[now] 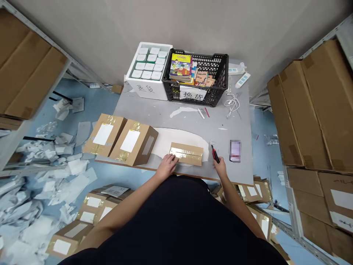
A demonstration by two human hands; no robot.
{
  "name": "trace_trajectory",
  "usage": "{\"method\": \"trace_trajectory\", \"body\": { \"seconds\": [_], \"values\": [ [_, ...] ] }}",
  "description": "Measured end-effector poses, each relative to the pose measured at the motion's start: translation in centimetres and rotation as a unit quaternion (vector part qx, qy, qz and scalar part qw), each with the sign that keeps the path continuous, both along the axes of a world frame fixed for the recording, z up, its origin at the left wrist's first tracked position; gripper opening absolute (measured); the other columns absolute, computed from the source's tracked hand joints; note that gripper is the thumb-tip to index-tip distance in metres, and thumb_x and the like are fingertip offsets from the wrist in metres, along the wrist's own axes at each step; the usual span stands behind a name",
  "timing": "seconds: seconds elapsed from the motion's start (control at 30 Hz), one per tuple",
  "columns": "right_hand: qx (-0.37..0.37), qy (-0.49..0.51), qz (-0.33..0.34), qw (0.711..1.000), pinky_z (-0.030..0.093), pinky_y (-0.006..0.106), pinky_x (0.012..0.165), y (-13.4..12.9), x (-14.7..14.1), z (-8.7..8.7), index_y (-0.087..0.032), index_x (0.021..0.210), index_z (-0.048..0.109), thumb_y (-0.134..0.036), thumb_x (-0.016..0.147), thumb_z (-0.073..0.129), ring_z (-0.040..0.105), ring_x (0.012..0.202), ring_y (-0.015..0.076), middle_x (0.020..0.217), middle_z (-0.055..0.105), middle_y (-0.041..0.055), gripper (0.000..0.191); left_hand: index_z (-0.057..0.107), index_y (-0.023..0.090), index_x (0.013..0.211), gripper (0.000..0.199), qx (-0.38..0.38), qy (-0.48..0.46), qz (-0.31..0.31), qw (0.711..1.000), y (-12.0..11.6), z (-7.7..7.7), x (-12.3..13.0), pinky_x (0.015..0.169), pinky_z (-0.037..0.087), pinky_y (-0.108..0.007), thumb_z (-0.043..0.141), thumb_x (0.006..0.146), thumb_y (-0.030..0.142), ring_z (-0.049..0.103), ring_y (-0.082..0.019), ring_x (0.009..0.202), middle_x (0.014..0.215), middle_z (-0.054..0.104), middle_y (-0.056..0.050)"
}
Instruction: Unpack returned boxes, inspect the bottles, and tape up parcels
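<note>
Two bare hands at the near edge of the grey tabletop. Left hand: on the near left part of the small flat carton; pinching or only pressing, cannot tell. Right hand: fingers closed around the red-and-black utility knife, blade end pointing away from body, to right of carton and apart from it. Carton: lying on white patch near front edge, shiny tape along top. To left, two larger brown boxes, side by side, white labels on top. To right of knife, phone, screen blurred. At back, foam box of white packs, beside black crate with books.
</note>
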State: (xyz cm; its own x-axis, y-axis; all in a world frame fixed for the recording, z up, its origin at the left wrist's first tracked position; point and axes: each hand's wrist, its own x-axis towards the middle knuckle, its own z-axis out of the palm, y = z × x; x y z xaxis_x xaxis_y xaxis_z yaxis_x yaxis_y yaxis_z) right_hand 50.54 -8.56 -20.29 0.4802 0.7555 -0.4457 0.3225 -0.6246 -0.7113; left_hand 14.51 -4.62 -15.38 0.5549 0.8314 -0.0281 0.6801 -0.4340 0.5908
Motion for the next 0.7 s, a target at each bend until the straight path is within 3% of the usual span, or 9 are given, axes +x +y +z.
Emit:
{"method": "trace_trajectory", "body": {
  "seconds": [0.1,0.17,0.27,0.33,0.43,0.53,0.6,0.7],
  "values": [
    [0.038,0.054,0.052,0.996,0.053,0.035,0.054,0.5,-1.1,3.1,-0.019,0.132,0.046,-0.048,0.079,0.056,0.063,0.060,0.0207,0.086,0.069,0.0045,0.062,0.049,0.022,0.137,0.049,-0.002,0.012,-0.010,1.000,-0.8,0.2,0.7,0.114,0.028,-0.057,0.045,0.088,0.016,0.034,-0.032,0.138,0.140,0.047,-0.015],
    [0.072,0.071,0.145,0.984,0.054,0.037,0.059,1.5,-2.3,5.8,-0.025,0.141,0.043,-0.045,0.080,0.059,0.063,0.061,0.0206,0.094,0.070,0.0053,0.065,0.046,0.020,0.139,0.051,-0.010,0.007,-0.016,1.000,-1.4,0.3,1.1,0.115,0.027,-0.056,0.044,0.088,0.015,0.032,-0.033,0.139,0.141,0.046,-0.015],
    [0.112,0.024,0.346,0.931,0.052,0.039,0.081,3.7,-5.2,9.3,-0.035,0.141,0.048,-0.035,0.085,0.058,0.065,0.087,0.0240,0.114,0.067,0.0049,0.057,0.046,0.018,0.140,0.051,-0.019,-0.014,-0.020,1.000,-2.1,0.5,1.6,0.116,0.024,-0.055,0.045,0.089,0.015,0.029,-0.033,0.140,0.142,0.045,-0.017],
    [0.104,-0.019,0.453,0.885,0.049,0.036,0.083,5.3,-7.4,10.5,-0.039,0.141,0.048,-0.030,0.088,0.055,0.062,0.096,0.0245,0.115,0.065,0.0036,0.055,0.046,0.016,0.140,0.052,-0.019,-0.024,-0.012,0.999,-2.4,0.5,1.9,0.117,0.022,-0.056,0.047,0.088,0.015,0.027,-0.034,0.141,0.143,0.044,-0.018],
    [0.072,-0.082,0.550,0.828,0.046,0.029,0.075,7.2,-10.3,10.4,-0.042,0.141,0.048,-0.026,0.089,0.053,0.061,0.089,0.0222,0.106,0.065,0.0035,0.055,0.045,0.017,0.140,0.055,-0.023,-0.025,-0.002,0.999,-2.7,0.2,1.9,0.118,0.020,-0.058,0.051,0.085,0.014,0.024,-0.036,0.143,0.144,0.042,-0.018],
    [0.065,-0.125,0.603,0.785,0.043,0.027,0.072,8.4,-12.0,9.4,-0.043,0.140,0.049,-0.024,0.089,0.055,0.059,0.084,0.0206,0.099,0.063,0.0035,0.055,0.044,0.018,0.141,0.058,-0.030,-0.023,0.005,0.999,-2.9,-0.2,1.8,0.117,0.020,-0.058,0.052,0.084,0.013,0.023,-0.035,0.144,0.146,0.042,-0.017],
    [0.068,-0.136,0.616,0.773,0.041,0.027,0.071,8.8,-12.4,8.8,-0.044,0.139,0.049,-0.024,0.089,0.055,0.058,0.081,0.0199,0.094,0.062,0.0030,0.055,0.044,0.019,0.140,0.058,-0.031,-0.026,0.006,0.999,-3.0,-0.5,1.6,0.117,0.020,-0.058,0.052,0.084,0.012,0.024,-0.034,0.144,0.146,0.042,-0.016],
    [0.078,-0.122,0.601,0.786,0.040,0.027,0.071,8.9,-12.5,8.3,-0.043,0.137,0.053,-0.026,0.089,0.055,0.057,0.078,0.0190,0.089,0.061,0.0021,0.051,0.046,0.019,0.139,0.057,-0.023,-0.025,-0.001,0.999,-3.0,-0.8,1.4,0.117,0.021,-0.057,0.052,0.083,0.011,0.024,-0.034,0.144,0.145,0.042,-0.016]
  ]
}}
